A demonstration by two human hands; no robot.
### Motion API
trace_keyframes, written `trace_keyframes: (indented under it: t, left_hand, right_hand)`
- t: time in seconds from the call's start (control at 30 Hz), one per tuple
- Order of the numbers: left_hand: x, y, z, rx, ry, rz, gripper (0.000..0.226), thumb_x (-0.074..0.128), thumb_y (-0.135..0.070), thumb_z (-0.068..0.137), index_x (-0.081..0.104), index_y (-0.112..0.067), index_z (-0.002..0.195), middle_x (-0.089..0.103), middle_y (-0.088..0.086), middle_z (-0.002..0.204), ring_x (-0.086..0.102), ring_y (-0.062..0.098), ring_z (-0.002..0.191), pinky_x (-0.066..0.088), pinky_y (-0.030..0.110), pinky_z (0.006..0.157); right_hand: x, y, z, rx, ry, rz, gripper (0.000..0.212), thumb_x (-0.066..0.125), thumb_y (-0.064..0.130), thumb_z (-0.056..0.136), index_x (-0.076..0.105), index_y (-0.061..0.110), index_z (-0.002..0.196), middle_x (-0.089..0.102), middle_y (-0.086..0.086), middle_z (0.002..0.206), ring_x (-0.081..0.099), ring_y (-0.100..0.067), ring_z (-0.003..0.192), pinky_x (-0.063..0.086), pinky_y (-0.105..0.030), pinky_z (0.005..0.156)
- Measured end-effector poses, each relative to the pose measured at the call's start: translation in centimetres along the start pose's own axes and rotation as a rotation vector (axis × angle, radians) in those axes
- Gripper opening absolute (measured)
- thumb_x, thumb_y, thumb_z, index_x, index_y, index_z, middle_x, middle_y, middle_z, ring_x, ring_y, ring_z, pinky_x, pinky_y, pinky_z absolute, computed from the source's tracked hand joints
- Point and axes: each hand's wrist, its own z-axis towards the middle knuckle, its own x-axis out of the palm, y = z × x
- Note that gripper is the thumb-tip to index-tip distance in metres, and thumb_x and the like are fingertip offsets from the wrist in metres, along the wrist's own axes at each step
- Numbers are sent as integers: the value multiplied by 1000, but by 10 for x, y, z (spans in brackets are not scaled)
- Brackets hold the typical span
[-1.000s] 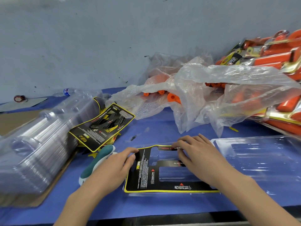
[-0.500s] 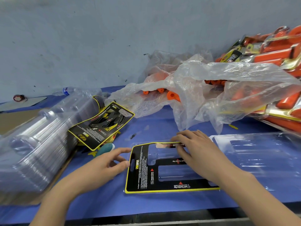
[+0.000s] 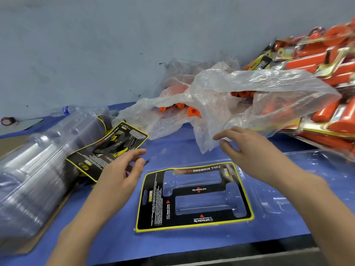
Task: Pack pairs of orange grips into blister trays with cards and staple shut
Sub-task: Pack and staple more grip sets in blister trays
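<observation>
Here, a black and yellow card (image 3: 194,196) lies flat in a clear blister tray (image 3: 299,191) at the bottom middle of the frame. Both hands float above it with fingers spread and nothing in them. The left hand (image 3: 119,175) is left of the card. The right hand (image 3: 247,148) is near the plastic bag (image 3: 240,93) of orange grips (image 3: 192,111) in the middle.

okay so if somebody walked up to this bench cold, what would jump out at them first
Probably the bright orange grips poking out of the crumpled clear plastic bag at the back of the blue table, with a heap of finished orange packs at far right. Next, the black and yellow card lying in its open blister tray front and centre, its two slots empty, between the left hand and right hand.
</observation>
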Motion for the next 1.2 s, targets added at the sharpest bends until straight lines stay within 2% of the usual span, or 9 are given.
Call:
trace_keyframes:
  t: [0.17,0.33,0.47,0.63,0.73,0.9,1.03,1.1,1.2]
  left_hand:
    - [35,-59,-1,191,20,-103,21,50,-35,95,64,-39,110,66,-19,98,60,3,95,42,9,74]
    - [98,-118,21,413,212,-71,26,47,-24,100,66,-25,118,60,-19,114,53,-8,107,35,1,85]
    - [153,-155,93,380,244,-2,34,41,-7,100,62,-13,127,56,0,131,51,10,120,28,1,91]
    - [202,-195,171,159,331,-76,31,48,-17,98,67,-17,122,62,-7,122,55,15,113,39,23,89]
    - [208,-214,205,41,336,-58,23,47,-21,97,70,-18,98,69,0,112,59,15,95,45,24,77]
    - [185,-259,236,220,154,151,40,38,-21,102,50,-18,140,56,2,135,53,17,119,32,13,85]
    - [170,-273,220,256,350,433,30,29,-36,105,51,-27,86,51,-5,87,51,7,66,38,16,64]
    - [155,-264,202,345,403,412,29,30,-37,104,52,-31,87,46,-11,76,46,4,52,39,18,54]
    - [126,-241,172,620,434,180,35,42,-14,98,62,-28,123,62,-19,103,62,-2,87,48,22,84]
  right_hand:
    - [-25,-34,2,80,65,77,30,38,23,102,62,33,119,56,7,109,52,9,68,36,-12,59]
    - [-29,-68,4,210,17,175,45,32,10,100,52,33,134,55,8,108,52,-4,66,36,-16,51]
    - [-32,-83,13,235,-118,440,47,34,9,100,43,30,142,48,2,137,52,-8,90,37,-16,63]
    - [-59,-79,35,323,-340,1047,21,49,11,98,62,28,94,62,2,102,63,-16,102,52,-23,84]
    - [-70,-82,37,333,-341,1571,7,59,23,94,65,21,96,67,-7,116,66,-23,110,54,-40,93]
    - [-85,-98,33,183,-406,2052,53,63,38,91,45,13,133,59,-17,128,70,-28,103,57,-46,87]
    - [-90,-101,32,236,-570,2132,26,50,25,97,60,10,116,69,-9,114,71,-23,101,55,-37,91]
    - [-90,-98,28,177,-627,2179,24,45,20,98,63,12,112,71,-4,105,71,-19,98,56,-32,87]
    - [-90,-91,23,96,-713,2232,31,40,21,99,64,10,115,73,-2,107,71,-17,99,55,-30,86]
